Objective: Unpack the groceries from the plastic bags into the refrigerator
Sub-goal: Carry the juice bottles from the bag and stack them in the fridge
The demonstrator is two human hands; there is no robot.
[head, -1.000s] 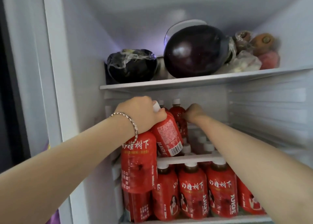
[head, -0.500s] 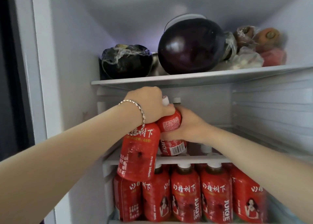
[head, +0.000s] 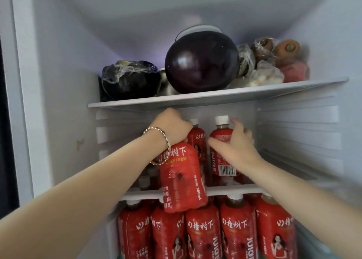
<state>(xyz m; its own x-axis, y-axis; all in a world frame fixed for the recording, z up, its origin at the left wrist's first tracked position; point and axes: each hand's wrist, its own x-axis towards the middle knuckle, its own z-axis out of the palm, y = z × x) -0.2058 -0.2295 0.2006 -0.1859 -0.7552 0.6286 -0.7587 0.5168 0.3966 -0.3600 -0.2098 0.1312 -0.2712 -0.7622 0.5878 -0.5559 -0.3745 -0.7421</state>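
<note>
Shifted right and now upright, the barcoded juice bottle [head: 223, 166] stands on the middle shelf [head: 235, 189]. Before that shelf's lip, the left hand [head: 172, 127] grips a second juice bottle [head: 182, 178] by its neck. On the shelf, the right hand [head: 238, 148] curls round the first, perhaps loosely. Above the shelf sits an eggplant [head: 199, 62].

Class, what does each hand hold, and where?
The left hand grips a hanging juice bottle by its neck; right hand clasps the shelved juice bottle around its shoulder.

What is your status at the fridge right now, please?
Left hand grips front bottle by its top, ahead of the shelf edge. Right hand holds upright bottle on middle shelf. Other bottles crowd the space.
</note>
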